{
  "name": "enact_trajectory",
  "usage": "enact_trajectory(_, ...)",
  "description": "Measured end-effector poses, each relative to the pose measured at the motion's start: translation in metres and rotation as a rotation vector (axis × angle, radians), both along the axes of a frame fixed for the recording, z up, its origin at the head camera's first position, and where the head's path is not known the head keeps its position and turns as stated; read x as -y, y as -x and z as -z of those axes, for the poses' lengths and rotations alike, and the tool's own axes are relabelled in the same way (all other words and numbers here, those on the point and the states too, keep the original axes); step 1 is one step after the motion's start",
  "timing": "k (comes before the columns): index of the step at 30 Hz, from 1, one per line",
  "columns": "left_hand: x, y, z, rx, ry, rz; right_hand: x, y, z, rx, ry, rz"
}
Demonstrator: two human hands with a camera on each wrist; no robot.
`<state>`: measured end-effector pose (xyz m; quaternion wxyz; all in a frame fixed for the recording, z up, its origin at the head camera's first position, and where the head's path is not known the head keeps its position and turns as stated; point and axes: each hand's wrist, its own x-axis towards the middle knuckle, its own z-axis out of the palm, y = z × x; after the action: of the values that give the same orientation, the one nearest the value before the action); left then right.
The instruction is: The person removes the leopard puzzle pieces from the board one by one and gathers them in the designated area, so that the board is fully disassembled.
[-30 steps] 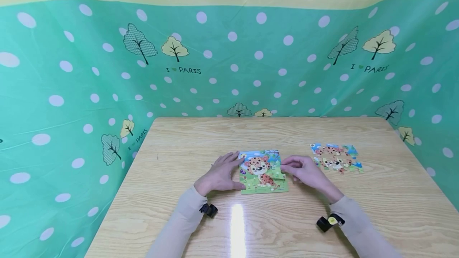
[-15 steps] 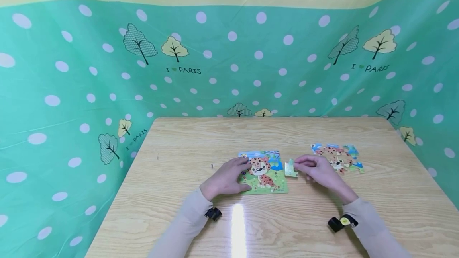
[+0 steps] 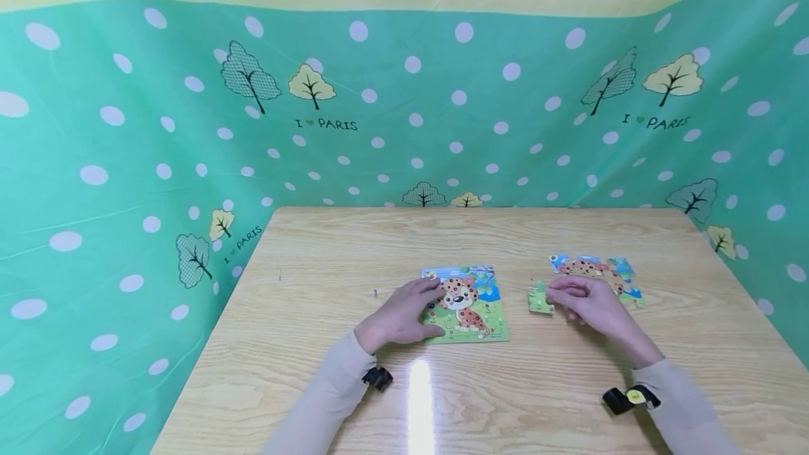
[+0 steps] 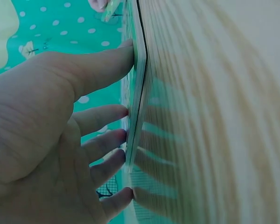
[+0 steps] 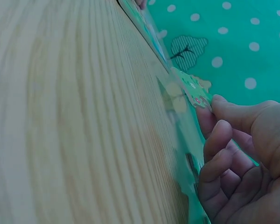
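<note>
In the head view, the left hand [image 3: 403, 314] rests on the left edge of a flat puzzle board [image 3: 475, 313] with a spotted leopard cub on a green meadow. The left wrist view has its thumb [image 4: 107, 65] and fingertips touching the board's edge, spread rather than curled. Thumb and forefinger of the right hand [image 3: 597, 307] pinch a green puzzle piece [image 3: 540, 299], held to the right of the board. Seen from the right wrist, that piece [image 5: 192, 88] is tilted above the tabletop and the other fingers are curled.
Behind the right hand lies a group of puzzle pieces [image 3: 622, 269] with a matching leopard picture, partly hidden by the hand. A tiny dark speck [image 3: 376, 293] is on the wooden table [image 3: 316, 251] left of the board. A green dotted cloth [image 3: 411, 125] hangs behind.
The right hand has carried the pinched puzzle piece from the board's right side rightward, toward the group of pieces. The left hand has shifted slightly right over the board's edge.
</note>
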<state>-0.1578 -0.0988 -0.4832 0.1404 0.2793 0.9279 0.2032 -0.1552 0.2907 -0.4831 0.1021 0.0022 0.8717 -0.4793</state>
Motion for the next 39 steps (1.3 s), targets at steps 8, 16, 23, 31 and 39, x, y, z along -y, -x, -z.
enact_trajectory(8,0.000,-0.001,-0.001,0.009,-0.017,0.001,-0.018,-0.005,0.002,0.008,-0.034,0.001)
enact_trajectory(16,0.000,-0.001,-0.001,0.008,-0.023,0.003,-0.036,-0.011,0.001,0.025,-0.064,0.000)
enact_trajectory(23,0.000,0.000,0.000,0.008,-0.021,0.008,-0.045,-0.017,-0.002,-0.048,-0.275,-0.024)
enact_trajectory(31,0.000,0.000,0.000,0.008,-0.018,0.005,-0.045,-0.024,-0.005,-0.090,-0.373,-0.040)
enact_trajectory(39,0.000,-0.001,0.001,0.011,-0.016,-0.003,-0.044,-0.025,-0.006,-0.107,-0.396,-0.077)
